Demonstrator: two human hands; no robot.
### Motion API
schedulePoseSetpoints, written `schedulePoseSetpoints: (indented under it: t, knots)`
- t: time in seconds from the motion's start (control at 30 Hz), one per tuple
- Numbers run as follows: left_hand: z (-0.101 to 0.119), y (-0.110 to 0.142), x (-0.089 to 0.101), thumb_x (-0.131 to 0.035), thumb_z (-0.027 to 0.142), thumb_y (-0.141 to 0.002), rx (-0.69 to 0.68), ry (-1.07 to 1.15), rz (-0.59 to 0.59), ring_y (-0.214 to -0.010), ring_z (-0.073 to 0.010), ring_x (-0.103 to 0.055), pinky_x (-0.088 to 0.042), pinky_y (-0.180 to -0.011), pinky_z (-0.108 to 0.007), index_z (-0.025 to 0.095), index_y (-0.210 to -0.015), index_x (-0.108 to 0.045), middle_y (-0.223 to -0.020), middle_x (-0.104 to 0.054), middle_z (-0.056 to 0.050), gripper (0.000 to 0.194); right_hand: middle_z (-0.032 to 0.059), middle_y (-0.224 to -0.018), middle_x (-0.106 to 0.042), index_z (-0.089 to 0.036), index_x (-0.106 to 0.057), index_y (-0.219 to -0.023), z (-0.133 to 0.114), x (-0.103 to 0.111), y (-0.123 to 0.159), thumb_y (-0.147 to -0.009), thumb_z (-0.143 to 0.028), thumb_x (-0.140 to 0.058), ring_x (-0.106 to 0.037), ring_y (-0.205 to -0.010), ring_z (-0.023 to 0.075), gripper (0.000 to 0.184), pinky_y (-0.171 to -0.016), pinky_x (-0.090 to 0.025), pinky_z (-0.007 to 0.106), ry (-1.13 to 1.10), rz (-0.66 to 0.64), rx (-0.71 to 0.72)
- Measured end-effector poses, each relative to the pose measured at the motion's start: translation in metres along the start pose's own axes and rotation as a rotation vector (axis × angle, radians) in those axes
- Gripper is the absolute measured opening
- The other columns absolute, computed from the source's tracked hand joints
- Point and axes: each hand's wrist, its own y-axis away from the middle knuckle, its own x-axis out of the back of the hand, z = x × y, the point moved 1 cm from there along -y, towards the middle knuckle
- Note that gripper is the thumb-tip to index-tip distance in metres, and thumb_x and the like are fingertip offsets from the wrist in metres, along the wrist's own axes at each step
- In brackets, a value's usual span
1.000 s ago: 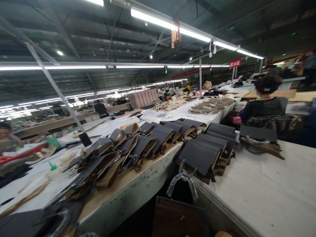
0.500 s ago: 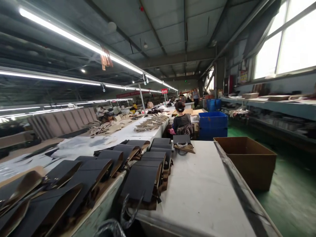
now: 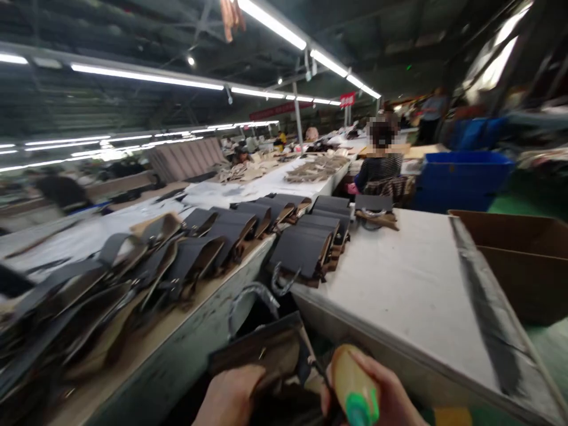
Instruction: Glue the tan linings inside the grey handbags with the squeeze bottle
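At the bottom of the head view, my left hand (image 3: 233, 393) is closed on the edge of a dark bag (image 3: 257, 350), its thumb over the brown inside. A clear-wrapped handle (image 3: 252, 296) arches up behind that bag. My right hand (image 3: 390, 390) grips a yellowish squeeze bottle (image 3: 350, 373) with a green cap, which points down toward me. The bottle is beside the bag's right edge; whether its tip touches anything is hidden. Several dark bags (image 3: 304, 245) lie stacked just beyond, on the white table.
A long row of dark, brown-lined bags (image 3: 195, 257) covers the left bench. The white table (image 3: 399, 284) stretches ahead to the right, with a brown box (image 3: 519, 272) beside it and a blue bin (image 3: 461, 177) farther back. A person (image 3: 381, 165) sits beyond the table.
The view has tilted down and swung left. Both my hands have come into view, with the bag in the left and the bottle in the right.
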Motion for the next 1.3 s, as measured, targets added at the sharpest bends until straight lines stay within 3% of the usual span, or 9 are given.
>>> schedulePoseSetpoints:
  t: [0.23,0.43,0.57,0.73,0.83,0.97,1.1,1.2,1.3]
  knots:
    - [0.016,0.005,-0.001,-0.050,0.025,-0.098,0.210,0.455,0.288,-0.102,-0.0233,-0.069,-0.058,-0.090,-0.032,0.019,-0.098,-0.070,-0.110,-0.072,-0.008,0.021,0.0241,-0.116,-0.074,-0.007,-0.081,-0.105,-0.021,0.015,0.015,-0.091,-0.047,-0.074,-0.069,-0.111,0.0363,0.043,-0.056,-0.053,0.023,-0.072,0.119,-0.001]
    - [0.022,0.007,0.001,-0.044,0.031,-0.102,0.264,0.394,0.201,-0.111,-0.0262,-0.069,-0.055,-0.098,-0.039,0.020,-0.121,-0.061,-0.121,-0.073,-0.012,0.027,0.0167,-0.104,-0.079,-0.012,-0.084,-0.095,-0.031,0.009,0.002,-0.079,-0.048,-0.082,-0.071,-0.104,0.0338,0.040,-0.095,-0.056,0.040,-0.056,0.201,0.111]
    - [0.030,0.000,0.013,-0.072,0.041,-0.090,0.226,0.330,-0.019,-0.102,-0.0252,-0.069,-0.055,-0.089,-0.035,0.021,-0.120,-0.060,-0.112,-0.075,-0.006,0.037,0.0120,-0.101,-0.080,-0.018,-0.084,-0.094,-0.034,0.002,-0.010,-0.081,-0.046,-0.081,-0.071,-0.104,0.0344,0.032,-0.096,-0.055,0.043,-0.002,0.208,0.134]
    - [0.041,-0.007,0.009,-0.069,0.009,-0.088,-0.127,-0.088,-0.080,-0.086,-0.0217,-0.067,-0.052,-0.080,-0.034,0.023,-0.109,-0.072,-0.092,-0.075,-0.002,0.025,0.0159,-0.104,-0.078,-0.011,-0.081,-0.104,-0.050,-0.010,-0.019,-0.086,-0.044,-0.079,-0.072,-0.103,0.0359,0.038,-0.093,-0.055,0.041,0.153,0.099,0.094]
    - [0.048,-0.004,0.007,-0.058,0.011,-0.098,-0.375,-0.377,0.152,-0.080,-0.0224,-0.065,-0.052,-0.079,-0.037,0.016,-0.102,-0.071,-0.082,-0.072,-0.004,0.014,0.0159,-0.101,-0.078,-0.009,-0.080,-0.104,-0.059,-0.019,-0.026,-0.088,-0.041,-0.077,-0.073,-0.101,0.0335,0.037,-0.096,-0.053,0.040,0.168,0.049,0.078]
    - [0.054,0.004,0.012,-0.053,0.009,-0.103,-0.587,-0.423,0.443,-0.113,-0.0159,-0.067,-0.039,-0.115,-0.034,0.016,-0.122,-0.065,-0.107,-0.080,-0.003,0.023,0.0128,-0.094,-0.079,-0.013,-0.077,-0.097,-0.068,-0.026,-0.040,-0.086,-0.039,-0.080,-0.074,-0.094,0.0315,0.029,-0.090,-0.054,0.040,0.116,0.053,0.007]
    - [0.056,0.000,0.014,-0.045,0.012,-0.108,-0.744,-0.380,0.221,-0.138,-0.0063,-0.054,-0.025,-0.126,-0.025,0.016,-0.139,-0.057,-0.137,-0.072,-0.002,0.033,0.0127,-0.093,-0.079,-0.012,-0.074,-0.099,-0.068,-0.031,-0.054,-0.089,-0.039,-0.077,-0.074,-0.085,0.0276,0.029,-0.082,-0.056,0.038,0.068,0.037,-0.202]
    - [0.057,-0.008,0.012,-0.040,0.010,-0.108,-0.753,-0.417,0.071,-0.148,-0.0144,-0.045,-0.040,-0.120,-0.030,0.012,-0.127,-0.066,-0.150,-0.062,-0.006,0.032,0.0131,-0.093,-0.079,-0.008,-0.074,-0.099,-0.063,-0.037,-0.064,-0.092,-0.037,-0.073,-0.073,-0.082,0.0238,0.030,-0.079,-0.055,0.033,0.027,0.019,-0.234]
    - [0.056,-0.013,0.012,-0.043,0.010,-0.107,-0.689,-0.391,0.069,-0.138,-0.0218,-0.057,-0.051,-0.110,-0.035,0.008,-0.115,-0.070,-0.134,-0.072,-0.011,0.028,0.0127,-0.094,-0.079,-0.010,-0.073,-0.101,-0.063,-0.043,-0.070,-0.093,-0.036,-0.071,-0.074,-0.084,0.0234,0.028,-0.081,-0.056,0.033,0.037,0.029,-0.220]
